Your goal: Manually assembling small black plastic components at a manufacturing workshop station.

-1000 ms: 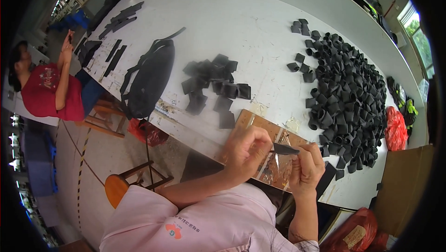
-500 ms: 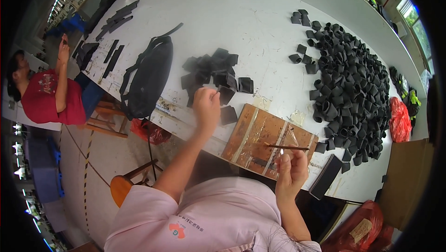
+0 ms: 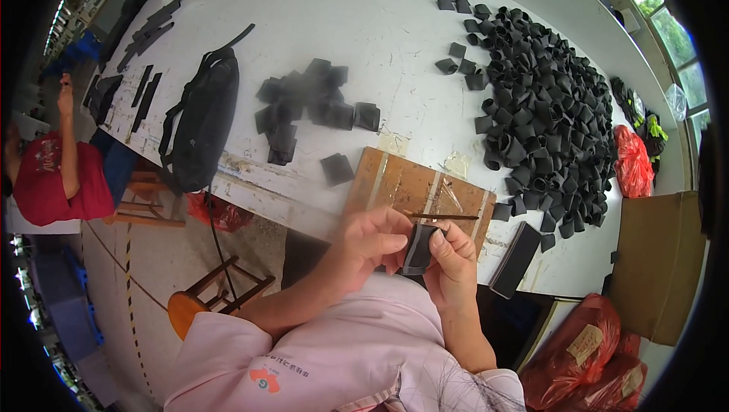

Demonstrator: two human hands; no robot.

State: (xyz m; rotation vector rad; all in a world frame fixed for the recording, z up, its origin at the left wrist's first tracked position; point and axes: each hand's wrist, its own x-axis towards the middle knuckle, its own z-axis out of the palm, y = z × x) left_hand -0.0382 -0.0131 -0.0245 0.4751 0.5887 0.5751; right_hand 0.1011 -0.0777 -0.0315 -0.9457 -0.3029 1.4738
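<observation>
So the right hand [image 3: 454,256] is pinching a small black fabric piece [image 3: 419,251], thumb pressing on its upper right part, so that grip is clamped on the fabric. The left hand [image 3: 372,241] is curling in at the piece's left edge — thumb and fingers are sitting right there, but I can't tell whether that grip is actually closing on the fabric or just resting against it.

The piece is hanging between the two hands, in front of the person's body, with its long axis running roughly toward the body and leaning a little. A thin brown stick [image 3: 448,217] is lying crosswise just beyond its far end, pointing left to right, so the two are sitting nearly square to each other. The stick is apparently riding on the right hand's fingers, though its exact hold is hidden, and its left end is poking out near the left fingertips.

Just past the hands, a taped wooden board [image 3: 395,184] is lying on the white bench [image 3: 364,25]. Flat black pieces [image 3: 311,85] are spreading out left of it, a big pile of black fabric loops [image 3: 547,108] is sitting off to the right, and a long black box [image 3: 516,258] is lying nearer the right hand.
</observation>
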